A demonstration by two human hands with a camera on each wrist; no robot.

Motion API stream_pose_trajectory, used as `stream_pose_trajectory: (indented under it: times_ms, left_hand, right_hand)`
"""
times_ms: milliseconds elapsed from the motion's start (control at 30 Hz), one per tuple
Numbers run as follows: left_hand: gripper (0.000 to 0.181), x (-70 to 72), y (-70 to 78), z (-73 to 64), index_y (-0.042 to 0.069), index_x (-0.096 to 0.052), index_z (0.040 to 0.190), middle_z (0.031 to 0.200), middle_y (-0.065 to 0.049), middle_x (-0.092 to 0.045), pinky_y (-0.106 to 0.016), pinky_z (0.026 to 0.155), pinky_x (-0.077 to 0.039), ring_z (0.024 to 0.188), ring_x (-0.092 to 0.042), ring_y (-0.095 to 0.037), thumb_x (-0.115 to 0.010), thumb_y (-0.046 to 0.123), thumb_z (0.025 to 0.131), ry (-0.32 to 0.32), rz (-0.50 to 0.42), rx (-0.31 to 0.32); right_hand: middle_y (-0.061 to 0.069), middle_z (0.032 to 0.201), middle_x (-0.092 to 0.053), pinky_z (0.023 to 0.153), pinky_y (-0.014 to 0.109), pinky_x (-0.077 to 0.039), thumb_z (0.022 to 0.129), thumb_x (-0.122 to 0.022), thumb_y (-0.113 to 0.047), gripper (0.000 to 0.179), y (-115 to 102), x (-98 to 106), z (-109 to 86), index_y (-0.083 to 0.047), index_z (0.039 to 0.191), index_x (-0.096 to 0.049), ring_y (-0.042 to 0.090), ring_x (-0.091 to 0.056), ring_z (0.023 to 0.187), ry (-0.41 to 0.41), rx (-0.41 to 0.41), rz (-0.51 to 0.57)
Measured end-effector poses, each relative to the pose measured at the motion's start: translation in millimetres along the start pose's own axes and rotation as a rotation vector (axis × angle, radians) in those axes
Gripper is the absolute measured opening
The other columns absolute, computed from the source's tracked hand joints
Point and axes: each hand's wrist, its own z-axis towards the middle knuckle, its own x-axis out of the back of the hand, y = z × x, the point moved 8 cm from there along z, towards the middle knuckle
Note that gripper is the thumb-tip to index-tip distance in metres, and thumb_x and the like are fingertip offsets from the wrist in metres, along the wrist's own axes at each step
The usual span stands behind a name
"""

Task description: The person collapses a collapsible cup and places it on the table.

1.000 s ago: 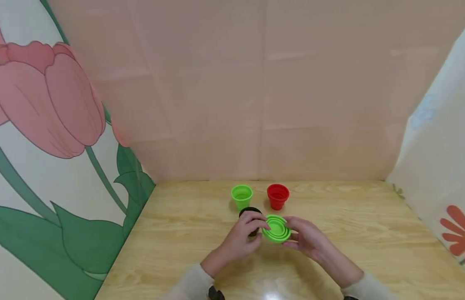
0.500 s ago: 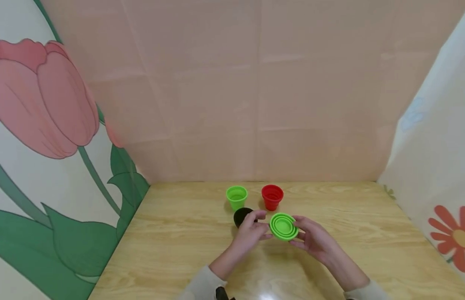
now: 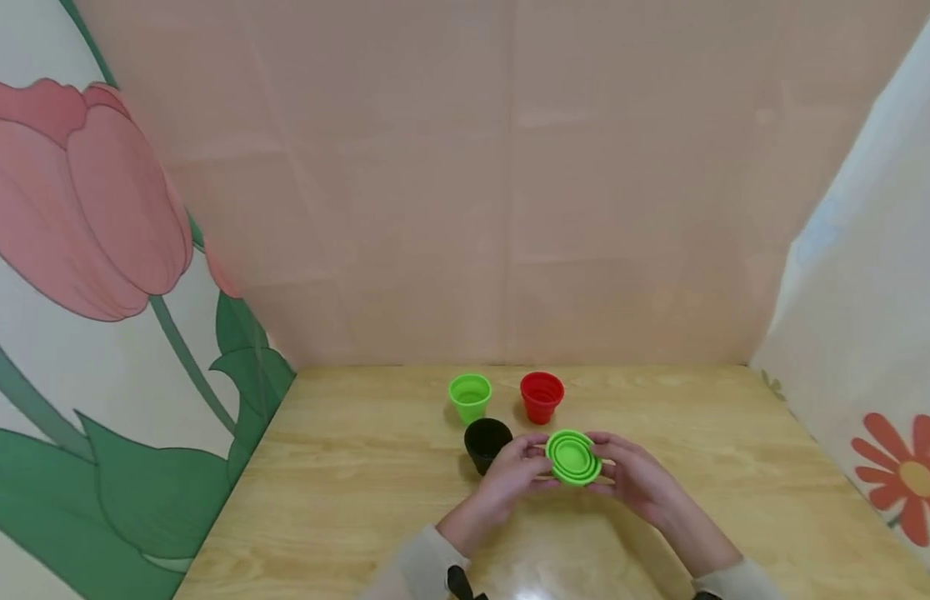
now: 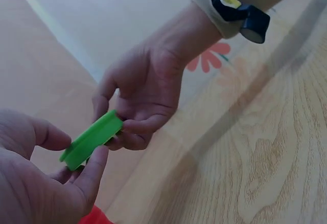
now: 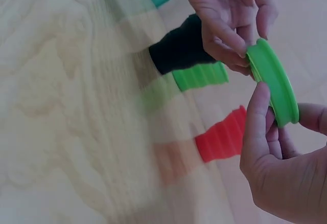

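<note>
A bright green collapsible cup [image 3: 573,457], folded flat into a ringed disc, is held above the table between both hands. My right hand [image 3: 640,481] pinches its right edge between thumb and fingers. At the opposite edge, the fingers and thumb of my left hand [image 3: 507,473] grip the rim. Both wrist views show the flattened cup [image 4: 93,139] edge-on, with fingertips on each side of it. Just behind my left hand stands a black cup [image 3: 486,442], upright and extended, partly covered by that hand in the head view.
Farther back on the wooden table [image 3: 360,467] are an extended green cup [image 3: 470,397] at left and a red cup [image 3: 542,397] at right. A pinkish backdrop [image 3: 435,208] rises behind the table, with flower-printed panels on both sides.
My left hand has come away from the black cup, which now stands uncovered at its rim, and has taken hold of the flattened green cup's left edge. The right hand keeps its grip.
</note>
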Motion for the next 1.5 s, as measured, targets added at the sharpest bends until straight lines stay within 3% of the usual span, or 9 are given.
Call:
stream_pose_trajectory:
  times_ms: [300,567,733,1067,1500]
  left_hand:
    - [0.044,-12.7,-19.7,14.6,-0.005,-0.057,0.127,0.107,-0.013,-0.061,-0.035,0.079,-0.062,0.084,-0.067,-0.018,-0.064,-0.006,0.084,0.053,-0.014,-0.010]
    - [0.043,-12.5,-47.0,37.1,-0.005,-0.061,0.125,0.104,-0.013,-0.067,-0.037,0.081,-0.062,0.084,-0.070,-0.021,-0.065,-0.007,0.082,0.076,-0.018,0.050]
    - [0.042,-13.1,-55.9,45.5,-0.004,-0.063,0.122,0.101,-0.011,-0.068,-0.040,0.083,-0.061,0.081,-0.068,-0.018,-0.064,-0.009,0.079,0.106,-0.007,0.078]
    - [0.039,-12.7,-62.9,50.2,-0.006,-0.064,0.120,0.098,-0.010,-0.066,-0.039,0.082,-0.062,0.079,-0.068,-0.018,-0.063,-0.011,0.082,0.128,0.042,0.092]
    - [0.038,-13.8,-57.9,50.6,-0.005,-0.068,0.121,0.094,-0.005,-0.067,-0.034,0.080,-0.061,0.083,-0.067,-0.015,-0.065,-0.011,0.083,0.170,0.232,0.109]
  right_hand:
    - [-0.003,0.108,-0.068,0.089,0.037,-0.059,0.106,-0.047,-0.011,0.022,4.9,24.6,-3.7,-0.021,0.118,-0.063,0.016,-0.068,0.099,-0.016,-0.019,-0.039]
    - [-0.001,0.108,-0.064,0.086,0.036,-0.059,0.105,-0.052,-0.014,0.019,10.5,49.8,3.4,-0.019,0.121,-0.061,0.018,-0.067,0.095,0.055,-0.058,-0.122]
    - [0.001,0.108,-0.063,0.086,0.038,-0.059,0.104,-0.054,-0.013,0.022,16.4,60.8,7.9,-0.015,0.124,-0.060,0.018,-0.066,0.094,0.088,-0.076,-0.131]
    - [0.003,0.103,-0.069,0.084,0.037,-0.060,0.104,-0.053,-0.012,0.027,23.2,67.0,15.7,-0.006,0.131,-0.056,0.016,-0.068,0.092,0.048,-0.076,-0.184]
    - [0.008,0.103,-0.063,0.079,0.037,-0.062,0.101,-0.060,-0.015,0.053,24.0,70.9,13.5,0.008,0.145,-0.041,0.017,-0.063,0.090,0.196,-0.095,-0.352]
